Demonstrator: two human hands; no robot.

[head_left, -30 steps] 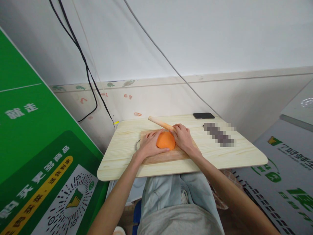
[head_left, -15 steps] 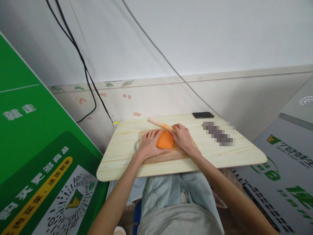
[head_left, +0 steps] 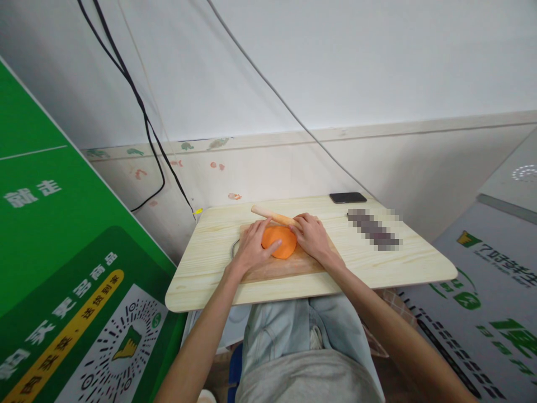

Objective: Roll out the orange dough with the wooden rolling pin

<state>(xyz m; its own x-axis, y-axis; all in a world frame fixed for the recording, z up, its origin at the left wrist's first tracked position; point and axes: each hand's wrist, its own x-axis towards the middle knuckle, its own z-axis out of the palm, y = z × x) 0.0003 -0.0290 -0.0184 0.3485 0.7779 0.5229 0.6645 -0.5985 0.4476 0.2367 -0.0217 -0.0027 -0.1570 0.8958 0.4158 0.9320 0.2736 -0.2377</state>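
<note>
A flat, roundish piece of orange dough lies on a wooden cutting board in the middle of the small table. My left hand holds the dough from its left side, thumb on top and fingers along the far left edge. My right hand is closed around the right end of a wooden rolling pin. The pin slants to the far left, just beyond the dough, its free end pointing toward the wall. Part of the dough's left edge is hidden under my left hand.
A metal handle sticks out at the board's left. A black phone lies at the table's far right, with a blurred dark object nearer. Green panel at left, wall behind, grey printed panel at right.
My left thumb has moved from the dough's near edge onto its top. The dough now looks rounder and more exposed. The pin's free end has dipped slightly; my right hand stays in place.
</note>
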